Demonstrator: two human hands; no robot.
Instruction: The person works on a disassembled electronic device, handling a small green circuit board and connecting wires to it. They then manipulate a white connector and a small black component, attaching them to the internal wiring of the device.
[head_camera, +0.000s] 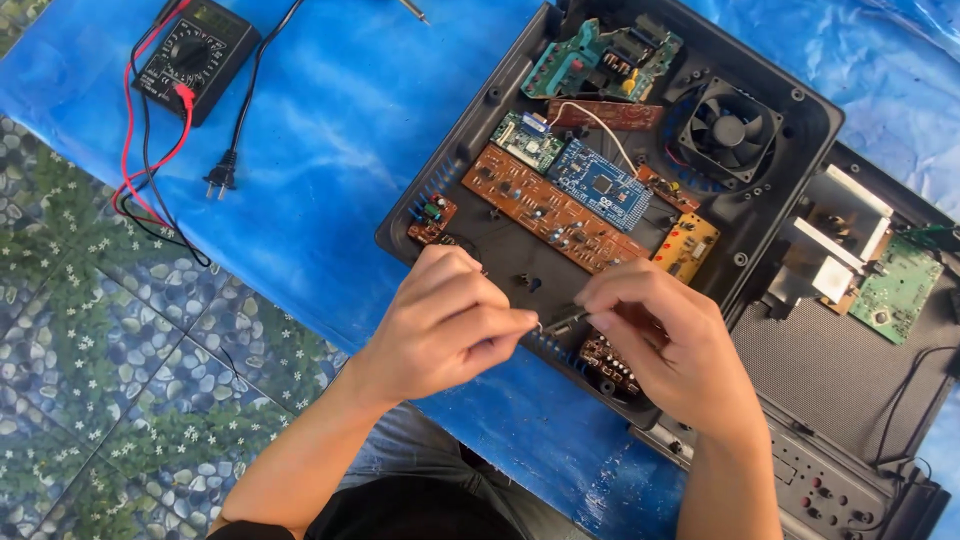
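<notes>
Blue counter (330, 130), open black case (480, 110) full of boards: left hand (440, 325) and right hand (665, 345) both pinch a small dark part (562, 320) between them, over the case's near edge.

Both hands, left (440, 325) and right (665, 340), pinch a thin dark tool (562, 320). They hover over the opened black casing (480, 120) (several circuit boards inside).

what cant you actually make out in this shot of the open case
- Head view: the small dark part pinched between the left hand and right hand is too small and finger-covered to identify.
- Board under the right hand: mostly hidden.
- Black panel with buttons: cut off by the bottom edge.
</notes>
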